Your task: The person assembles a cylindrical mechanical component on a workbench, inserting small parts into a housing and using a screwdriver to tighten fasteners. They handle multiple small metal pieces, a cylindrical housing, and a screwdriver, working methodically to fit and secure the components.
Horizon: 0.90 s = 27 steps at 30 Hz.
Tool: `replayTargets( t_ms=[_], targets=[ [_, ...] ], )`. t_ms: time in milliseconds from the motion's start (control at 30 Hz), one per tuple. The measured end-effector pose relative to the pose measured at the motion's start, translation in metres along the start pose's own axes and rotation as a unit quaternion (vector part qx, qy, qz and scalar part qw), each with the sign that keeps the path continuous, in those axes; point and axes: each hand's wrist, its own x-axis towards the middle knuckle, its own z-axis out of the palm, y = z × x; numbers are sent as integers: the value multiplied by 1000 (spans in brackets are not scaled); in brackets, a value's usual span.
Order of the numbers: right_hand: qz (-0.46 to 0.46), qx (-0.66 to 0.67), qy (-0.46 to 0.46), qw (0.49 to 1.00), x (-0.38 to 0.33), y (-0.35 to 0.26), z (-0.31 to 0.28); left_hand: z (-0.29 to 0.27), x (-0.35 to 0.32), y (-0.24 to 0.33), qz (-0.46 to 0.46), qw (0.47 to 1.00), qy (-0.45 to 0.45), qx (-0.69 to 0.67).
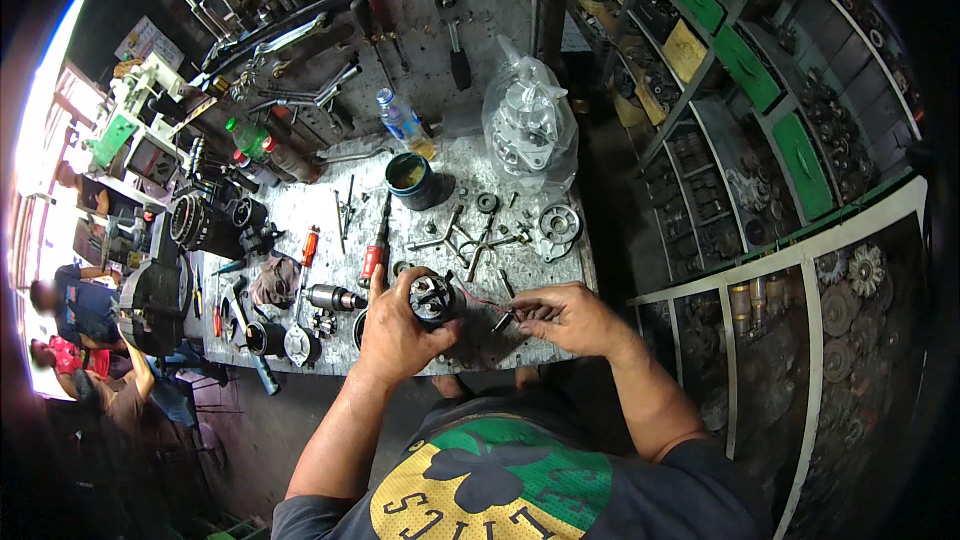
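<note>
My left hand (400,328) is wrapped round a round, dark motor housing (433,298) and holds its open end upward, just above the bench's front edge. Metal parts show inside the housing. A thin red wire (478,297) runs from it towards my right hand (562,320), whose fingers are pinched together at the wire's end. A small dark piece (502,322) shows at those fingertips; its kind is too small to make out. Beside my left hand lie a motor armature (335,297) and a red-handled screwdriver (375,258).
On the metal bench (340,175) stand a dark cup (409,180), a plastic bottle (405,125) and a bagged metal part (530,125). A round metal cover (558,228) lies at the right. Shelving (745,180) rises on the right; other people (85,305) are at far left.
</note>
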Motion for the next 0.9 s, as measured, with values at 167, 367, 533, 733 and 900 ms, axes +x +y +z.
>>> replayTargets(
  t_ms=[167,367,533,733,900],
  targets=[
    [98,-35,10,995,23,29,-16,-1,2,-1,12,1000,0,7],
    [144,-170,83,971,68,59,-21,0,4,-6,26,1000,-4,-5],
    [170,-293,171,925,98,78,-34,1,4,-11,12,1000,-22,-12],
    [118,-372,166,906,137,73,-32,-6,3,-8,22,999,-14,-40],
    [85,-292,134,943,157,56,-8,-10,2,-10,54,998,-11,-33]
  ],
)
